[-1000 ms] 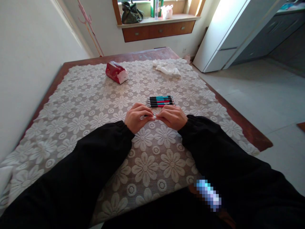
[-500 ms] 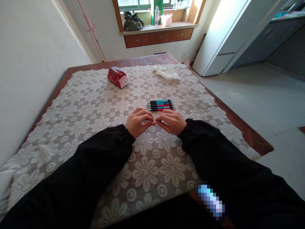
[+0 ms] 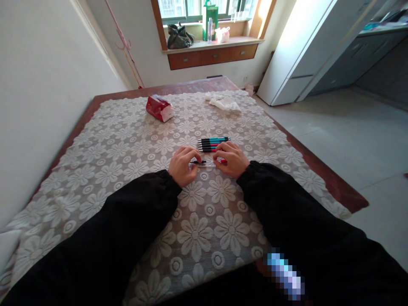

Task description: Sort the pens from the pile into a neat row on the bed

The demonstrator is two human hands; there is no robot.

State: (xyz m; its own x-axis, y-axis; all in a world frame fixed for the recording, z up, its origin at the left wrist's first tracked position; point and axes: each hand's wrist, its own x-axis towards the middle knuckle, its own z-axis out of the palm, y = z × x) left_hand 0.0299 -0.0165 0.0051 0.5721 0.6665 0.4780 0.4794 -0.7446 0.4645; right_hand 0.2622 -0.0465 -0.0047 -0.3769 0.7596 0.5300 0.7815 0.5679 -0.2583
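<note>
Over the near middle of the table, my left hand [image 3: 183, 166] and my right hand [image 3: 234, 160] face each other with curled fingers, a small gap apart. A thin pale rod [image 3: 208, 165], perhaps a pen refill, runs between them, its two ends at the fingertips of both hands. Beside my left fingers is a black pen part [image 3: 200, 162]. A red pen part [image 3: 223, 161] shows under my right fingers, mostly covered by them. Just beyond the hands lie several pens [image 3: 208, 145] in a row, with black grips and blue or red barrels; my right hand hides some ends.
A lace flower tablecloth [image 3: 194, 231] covers the wooden table [image 3: 347, 193]. Farther back lie a red tissue pack [image 3: 157, 107] and a crumpled white plastic bag [image 3: 225, 103]. A white fridge [image 3: 295, 55] stands beyond the right side, with a window sill [image 3: 204, 46] behind.
My hands have moved apart from nearly touching fingertips. The thin rod now shows between them, and the black and red pen parts have come into sight.
</note>
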